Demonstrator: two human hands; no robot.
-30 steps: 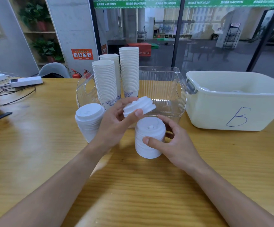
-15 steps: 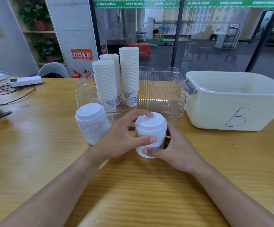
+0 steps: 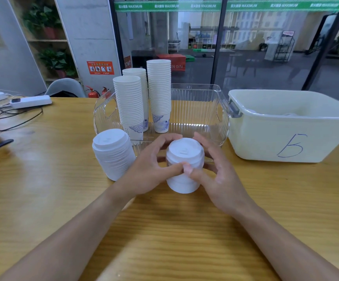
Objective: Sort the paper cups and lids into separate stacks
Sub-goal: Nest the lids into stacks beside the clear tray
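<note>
Both hands are wrapped around a stack of white lids (image 3: 184,169) that stands on the wooden counter (image 3: 42,189), just in front of a clear ribbed bin (image 3: 197,110). By the left hand (image 3: 150,171) the stack is held from the left, its thumb laid across the near face and its fingers curled round the far side. By the right hand (image 3: 217,175) it is held from the right in the same manner — thumb in front, fingers behind. The two thumb tips are met, touching, at the middle of the stack's near side. Neither hand is flat or clenched; each is cupped and pressed against the lids.

A second stack of lids (image 3: 113,153) is seen to the left of the held one, near it but apart, upright on the counter and touched by neither hand.

Inside the clear bin, toward its left end, three tall stacks of paper cups (image 3: 158,94) are stood upright, close together; blue patterning is visible on the lowest cups. The rest of the bin's floor is bare.

To the right, just beside the clear bin, a cream plastic tub (image 3: 286,142) is placed, marked on its front with a hand-drawn blue letter — its contents cannot be made out clearly.

At the far left of the counter a white power strip (image 3: 30,101) and dark cables (image 3: 18,116) are laid, well apart from the stacks.
</note>
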